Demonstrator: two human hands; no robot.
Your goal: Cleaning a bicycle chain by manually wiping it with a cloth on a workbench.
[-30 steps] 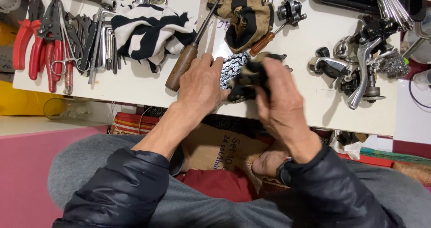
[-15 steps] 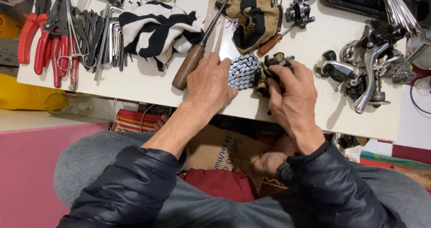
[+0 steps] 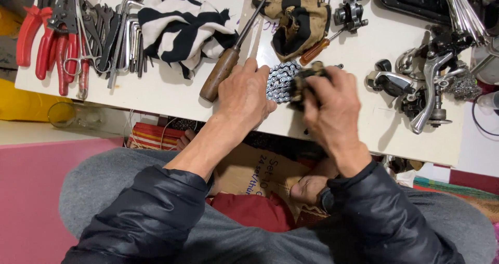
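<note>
Left hand (image 3: pixel 244 95): rests flat on the white table (image 3: pixel 171 95), fingers loosely curled, touching the coiled chain (image 3: pixel 280 82).
Right hand (image 3: pixel 330 105): fingers closed around a dark rag (image 3: pixel 304 82) pressed on the chain.
Chain: near the table's front edge, between both hands.
Nearby: wooden-handled awl (image 3: pixel 223 69), striped cloth (image 3: pixel 179 30), red pliers (image 3: pixel 47 40).

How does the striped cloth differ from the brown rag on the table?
The striped cloth is black and white; the brown rag is tan with dark patches. The striped cloth lies left of the wooden-handled tool, the brown rag right of it. The brown rag looks dirtier. Both lie crumpled on the white table, untouched by either hand.
</note>
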